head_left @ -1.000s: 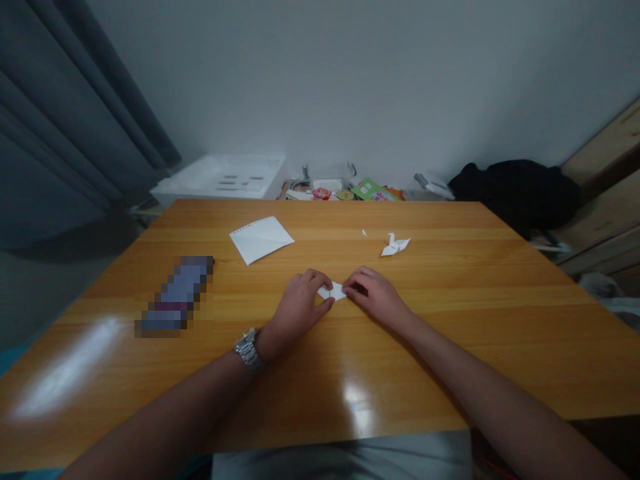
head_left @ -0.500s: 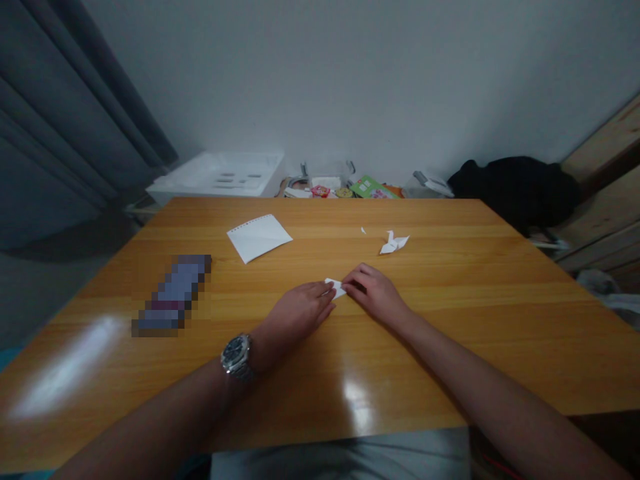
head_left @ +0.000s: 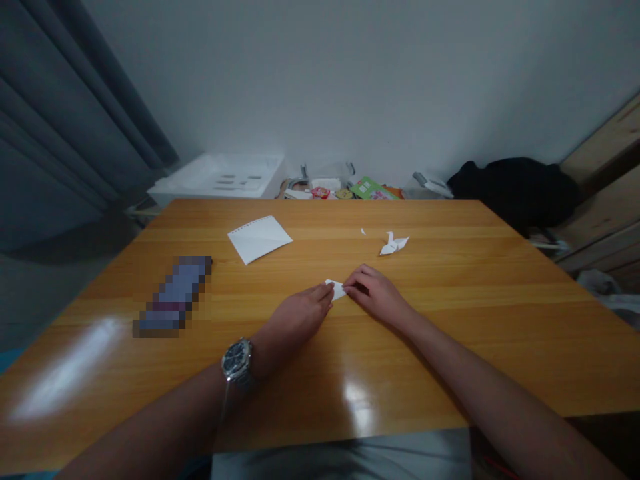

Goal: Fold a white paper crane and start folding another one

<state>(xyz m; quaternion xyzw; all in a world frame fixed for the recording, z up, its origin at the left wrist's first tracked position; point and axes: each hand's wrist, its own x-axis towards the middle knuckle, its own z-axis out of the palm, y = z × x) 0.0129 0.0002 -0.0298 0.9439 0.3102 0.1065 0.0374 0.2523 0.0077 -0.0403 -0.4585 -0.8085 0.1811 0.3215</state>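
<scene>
Folded paper (head_left: 338, 291), middle of the table (head_left: 425, 373)! Left hand (head_left: 300, 315) lies outstretched over its left end; right hand (head_left: 374, 295) pinches the right tip. One paper bird (head_left: 394, 246) looks complete, far right; this piece seems part-folded, remainder unclear. Long axis apparently left-to-right, tapering right.

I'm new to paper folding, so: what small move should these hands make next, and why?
Perhaps press and slide the left hand along the small white paper to flatten it: the left fingers lie across its left part, while the right hand pinches its right corner, which should help steady it.
</scene>
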